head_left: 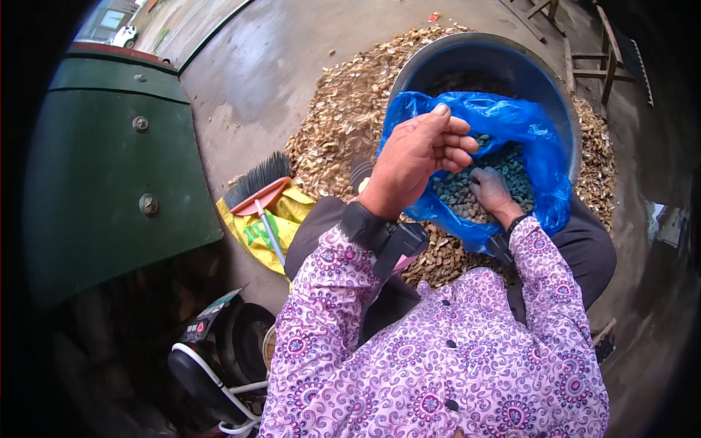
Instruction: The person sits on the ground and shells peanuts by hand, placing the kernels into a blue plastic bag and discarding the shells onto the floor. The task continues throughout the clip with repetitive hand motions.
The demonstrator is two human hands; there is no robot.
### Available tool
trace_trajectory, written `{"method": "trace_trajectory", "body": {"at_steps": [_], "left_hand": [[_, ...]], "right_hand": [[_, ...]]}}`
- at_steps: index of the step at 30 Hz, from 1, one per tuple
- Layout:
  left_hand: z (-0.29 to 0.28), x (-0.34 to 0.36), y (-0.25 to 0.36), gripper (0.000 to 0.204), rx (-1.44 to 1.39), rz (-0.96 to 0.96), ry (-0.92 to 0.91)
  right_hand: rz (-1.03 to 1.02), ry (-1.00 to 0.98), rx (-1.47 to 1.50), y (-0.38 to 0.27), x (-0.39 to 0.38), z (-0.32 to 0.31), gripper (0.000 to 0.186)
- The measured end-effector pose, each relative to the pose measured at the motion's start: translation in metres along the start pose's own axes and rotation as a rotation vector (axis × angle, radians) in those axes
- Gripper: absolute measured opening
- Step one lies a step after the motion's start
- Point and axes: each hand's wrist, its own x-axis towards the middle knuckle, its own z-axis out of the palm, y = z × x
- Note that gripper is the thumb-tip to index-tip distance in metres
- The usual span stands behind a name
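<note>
An open blue plastic bag (553,146) sits partly inside a large metal basin (572,95), filled with small rounded, nut-like pieces (520,175) that look greenish in its tint. My right hand (491,190) reaches down into the bag, its fingers bent against the pieces; what lies under the fingertips is hidden. Above the bag's left part I hold my left hand (427,146) raised, thumb on top and fingers curled in. Whatever those fingers may hold does not show. Dark bands circle both wrists.
Broken shells (343,109) spread in a heap around the basin, with more shells (442,263) between my legs. To the left lie a broom (257,191) and a yellow sack (248,237) beside a green metal panel (117,168). Wooden frames (606,66) stand at the far right.
</note>
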Motion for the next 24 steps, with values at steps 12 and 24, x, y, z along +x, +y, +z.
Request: {"method": "trace_trajectory", "body": {"at_steps": [12,24], "left_hand": [[0.012,-0.008,-0.009,0.024,0.584,0.111,-0.048],[0.005,0.006,-0.016,0.011,0.464,0.187,-0.148]], "right_hand": [[0.002,0.016,1.141,-0.079,-0.025,-0.086,0.016],[-0.064,-0.011,1.457,-0.094,-0.051,-0.118,0.021]]}}
